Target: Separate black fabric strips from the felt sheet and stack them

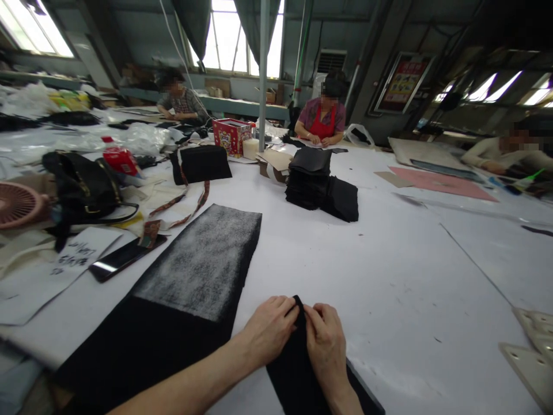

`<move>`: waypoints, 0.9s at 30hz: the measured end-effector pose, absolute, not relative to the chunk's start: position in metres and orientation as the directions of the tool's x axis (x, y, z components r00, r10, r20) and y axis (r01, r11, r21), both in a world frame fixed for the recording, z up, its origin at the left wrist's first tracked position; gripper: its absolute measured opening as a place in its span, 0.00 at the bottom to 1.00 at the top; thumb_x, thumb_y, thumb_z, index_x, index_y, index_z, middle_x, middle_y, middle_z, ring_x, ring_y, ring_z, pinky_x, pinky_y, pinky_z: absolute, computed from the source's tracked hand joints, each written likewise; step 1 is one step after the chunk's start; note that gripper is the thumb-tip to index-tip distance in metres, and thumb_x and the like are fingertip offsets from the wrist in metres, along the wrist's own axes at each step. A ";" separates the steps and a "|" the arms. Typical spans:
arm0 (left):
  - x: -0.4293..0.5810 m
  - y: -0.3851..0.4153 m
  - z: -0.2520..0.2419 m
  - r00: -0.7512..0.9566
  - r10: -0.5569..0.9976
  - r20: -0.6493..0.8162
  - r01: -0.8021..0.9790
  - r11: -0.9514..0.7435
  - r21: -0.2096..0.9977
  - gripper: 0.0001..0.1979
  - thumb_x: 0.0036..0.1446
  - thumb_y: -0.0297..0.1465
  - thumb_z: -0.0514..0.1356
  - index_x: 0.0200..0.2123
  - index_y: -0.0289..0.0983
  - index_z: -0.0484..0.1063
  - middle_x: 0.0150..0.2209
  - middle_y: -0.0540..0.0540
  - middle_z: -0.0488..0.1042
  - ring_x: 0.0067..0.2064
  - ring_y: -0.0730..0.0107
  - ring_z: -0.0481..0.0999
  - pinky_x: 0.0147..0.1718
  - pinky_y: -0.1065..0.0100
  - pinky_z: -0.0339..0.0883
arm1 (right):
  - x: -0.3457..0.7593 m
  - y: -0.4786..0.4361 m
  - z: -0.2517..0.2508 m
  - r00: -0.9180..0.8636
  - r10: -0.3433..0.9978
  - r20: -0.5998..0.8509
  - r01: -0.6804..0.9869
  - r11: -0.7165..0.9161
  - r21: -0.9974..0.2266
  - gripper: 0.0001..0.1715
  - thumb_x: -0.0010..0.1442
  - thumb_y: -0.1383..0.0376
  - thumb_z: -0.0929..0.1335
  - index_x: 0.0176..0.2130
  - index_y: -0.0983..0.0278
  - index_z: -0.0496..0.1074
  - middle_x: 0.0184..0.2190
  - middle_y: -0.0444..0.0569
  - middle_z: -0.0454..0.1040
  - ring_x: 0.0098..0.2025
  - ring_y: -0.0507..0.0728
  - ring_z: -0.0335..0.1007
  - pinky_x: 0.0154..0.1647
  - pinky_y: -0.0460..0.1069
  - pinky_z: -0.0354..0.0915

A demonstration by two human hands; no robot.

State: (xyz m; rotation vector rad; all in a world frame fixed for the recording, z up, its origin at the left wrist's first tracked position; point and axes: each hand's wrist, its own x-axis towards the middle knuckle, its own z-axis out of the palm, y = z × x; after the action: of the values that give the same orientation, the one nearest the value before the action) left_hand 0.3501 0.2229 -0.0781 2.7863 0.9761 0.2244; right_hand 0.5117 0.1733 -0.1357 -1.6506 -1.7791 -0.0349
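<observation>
A piece of black fabric point(298, 363) lies on the white table in front of me, its far end narrow and raised between my hands. My left hand point(272, 325) pinches that end from the left, fingers curled over the edge. From the right, my right hand point(324, 340) pinches the same end between thumb and fingers. Part of the fabric is hidden under my right wrist. To the left sits a stack of black fabric point(116, 346), with a grey-speckled panel point(203, 259) on its far part.
Beyond my hands stand stacked black pieces point(309, 178). At left are a phone point(125, 259), a marked paper point(64, 271), a black bag point(86, 187) and a pink fan point(19, 204). Metal plates point(527, 369) lie at right. A person in a red apron point(322, 121) sits across.
</observation>
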 end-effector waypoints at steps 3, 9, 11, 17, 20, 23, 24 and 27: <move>0.351 0.221 -0.077 0.743 0.663 0.089 0.628 -0.737 0.249 0.12 0.61 0.26 0.55 0.48 0.36 0.66 0.46 0.43 0.69 0.46 0.59 0.68 0.48 0.59 0.66 | 0.510 0.174 -0.138 0.005 0.854 0.520 0.901 0.222 -0.373 0.16 0.67 0.69 0.59 0.49 0.64 0.71 0.39 0.53 0.68 0.40 0.58 0.64 0.41 0.54 0.64; 0.352 0.220 -0.084 0.699 0.708 0.107 0.657 -0.693 0.296 0.22 0.63 0.25 0.52 0.60 0.37 0.56 0.50 0.42 0.69 0.49 0.60 0.69 0.50 0.59 0.65 | 0.508 0.174 -0.143 -0.057 0.840 0.539 0.911 0.264 -0.317 0.21 0.68 0.70 0.57 0.57 0.65 0.65 0.39 0.54 0.68 0.41 0.59 0.64 0.41 0.55 0.66; 0.353 0.222 -0.087 0.705 0.700 0.111 0.653 -0.702 0.284 0.23 0.64 0.25 0.51 0.62 0.38 0.55 0.52 0.41 0.68 0.50 0.60 0.68 0.51 0.59 0.64 | 0.506 0.174 -0.144 -0.067 0.841 0.537 0.915 0.266 -0.303 0.22 0.67 0.70 0.56 0.58 0.65 0.63 0.40 0.55 0.68 0.41 0.60 0.64 0.41 0.56 0.67; 0.353 0.223 -0.091 0.698 0.707 0.113 0.661 -0.697 0.278 0.21 0.64 0.26 0.52 0.60 0.39 0.58 0.53 0.43 0.68 0.50 0.60 0.68 0.51 0.59 0.64 | 0.505 0.173 -0.146 -0.097 0.841 0.533 0.922 0.278 -0.269 0.25 0.66 0.72 0.56 0.61 0.64 0.61 0.41 0.55 0.68 0.42 0.61 0.65 0.41 0.57 0.68; 0.353 0.223 -0.092 0.698 0.705 0.124 0.663 -0.703 0.258 0.20 0.65 0.26 0.50 0.59 0.38 0.59 0.54 0.42 0.68 0.51 0.59 0.68 0.52 0.58 0.63 | 0.506 0.173 -0.147 -0.124 0.837 0.532 0.926 0.290 -0.240 0.26 0.66 0.71 0.56 0.62 0.65 0.59 0.41 0.56 0.69 0.41 0.62 0.65 0.41 0.58 0.68; 0.353 0.223 -0.094 0.693 0.709 0.130 0.663 -0.697 0.274 0.19 0.66 0.27 0.50 0.59 0.38 0.59 0.53 0.43 0.68 0.51 0.59 0.67 0.53 0.58 0.63 | 0.506 0.174 -0.148 -0.136 0.830 0.541 0.929 0.297 -0.222 0.27 0.66 0.71 0.56 0.63 0.64 0.58 0.41 0.56 0.69 0.41 0.62 0.65 0.41 0.58 0.68; 0.353 0.223 -0.095 0.690 0.712 0.133 0.662 -0.695 0.280 0.19 0.65 0.27 0.51 0.59 0.38 0.59 0.53 0.43 0.68 0.51 0.59 0.67 0.53 0.58 0.63 | 0.506 0.174 -0.148 -0.138 0.828 0.544 0.930 0.297 -0.217 0.27 0.66 0.71 0.56 0.63 0.64 0.58 0.41 0.56 0.69 0.41 0.62 0.65 0.41 0.59 0.68; 0.353 0.224 -0.096 0.688 0.713 0.138 0.661 -0.693 0.287 0.19 0.65 0.27 0.50 0.59 0.37 0.59 0.53 0.42 0.68 0.51 0.59 0.67 0.53 0.58 0.63 | 0.505 0.174 -0.148 -0.144 0.821 0.552 0.932 0.300 -0.204 0.27 0.66 0.70 0.55 0.63 0.64 0.58 0.42 0.57 0.70 0.40 0.62 0.66 0.41 0.59 0.69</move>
State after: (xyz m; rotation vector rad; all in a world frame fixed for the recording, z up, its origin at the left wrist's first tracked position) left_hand 0.3526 0.2236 -0.0960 2.6849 1.1078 0.3539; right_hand 0.5046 0.1744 -0.1476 -1.5543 -1.9971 -0.2492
